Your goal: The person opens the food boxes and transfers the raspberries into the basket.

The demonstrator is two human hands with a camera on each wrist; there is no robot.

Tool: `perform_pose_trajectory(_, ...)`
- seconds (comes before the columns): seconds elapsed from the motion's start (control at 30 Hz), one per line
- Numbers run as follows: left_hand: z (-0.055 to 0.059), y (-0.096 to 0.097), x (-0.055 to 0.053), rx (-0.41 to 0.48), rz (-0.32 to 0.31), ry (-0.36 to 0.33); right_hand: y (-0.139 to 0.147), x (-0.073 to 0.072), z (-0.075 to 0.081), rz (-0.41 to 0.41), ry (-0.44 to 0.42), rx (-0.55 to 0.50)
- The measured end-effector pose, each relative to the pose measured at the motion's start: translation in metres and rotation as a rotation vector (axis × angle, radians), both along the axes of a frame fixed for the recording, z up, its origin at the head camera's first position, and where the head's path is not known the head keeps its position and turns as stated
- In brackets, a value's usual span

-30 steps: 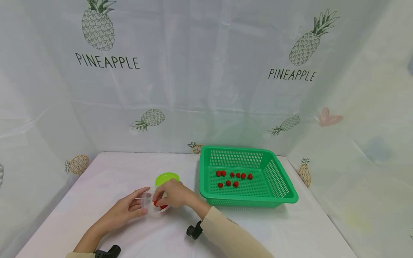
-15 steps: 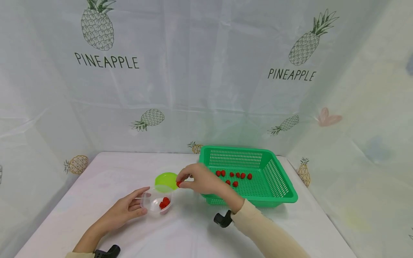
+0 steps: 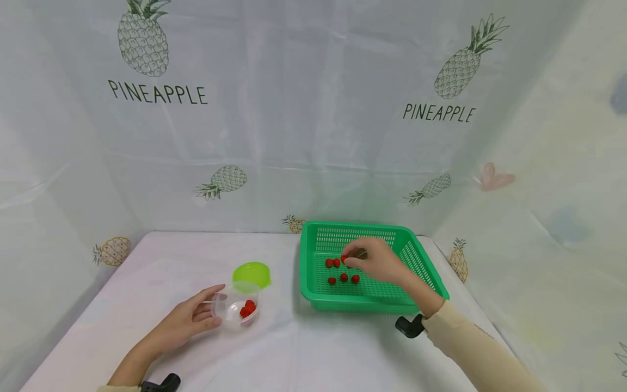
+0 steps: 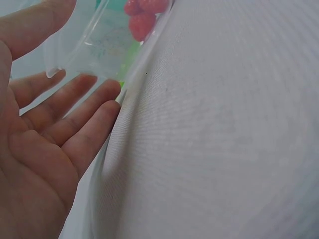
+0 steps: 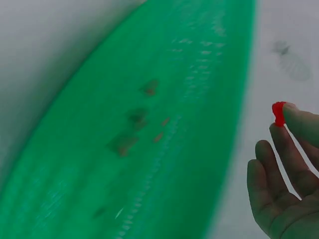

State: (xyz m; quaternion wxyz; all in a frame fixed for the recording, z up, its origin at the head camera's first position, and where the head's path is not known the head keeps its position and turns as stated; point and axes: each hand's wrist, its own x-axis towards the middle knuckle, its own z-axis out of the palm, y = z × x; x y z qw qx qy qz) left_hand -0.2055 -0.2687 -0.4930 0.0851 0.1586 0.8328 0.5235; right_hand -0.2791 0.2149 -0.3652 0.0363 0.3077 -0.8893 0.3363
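Observation:
My right hand (image 3: pixel 379 264) pinches a small red raspberry (image 5: pixel 278 113) between thumb and fingertips, above the green basket (image 3: pixel 338 305) in the head view. Several more raspberries lie on the basket's perforated floor. At the left, a clear plastic container (image 3: pixel 226 311) with a few raspberries (image 3: pixel 248 308) in it stands on the table. My left hand (image 3: pixel 183 322) is at its left side, with thumb and fingertips right at the wall. In the left wrist view those fingers (image 4: pixel 82 117) are extended and loosely spread, with the palm showing.
A bright green lid (image 3: pixel 252 274) lies flat just behind the clear container, partly overlapped by it. White cloth (image 3: pixel 274 354) covers the table. A pineapple-print sheet (image 3: pixel 299 109) rises behind and at both sides.
My right hand has come out of the clear container with a raspberry, and moved right past the green lid to above the basket. The left hand has stayed at the container.

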Motion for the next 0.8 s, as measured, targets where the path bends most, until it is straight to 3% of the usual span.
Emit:
perform_pose_trajectory(0.33, -0.001, -0.001, -0.001, 0.007, -0.011, 0.005, 0.057, -0.013, -0.029, -0.119, 0.022, 0.086)
perform_pose_trajectory(0.8, 0.002, 0.001, 0.000, -0.024, 0.016, -0.014, 0.065, -0.030, -0.056, -0.122, -0.005, 0.165)
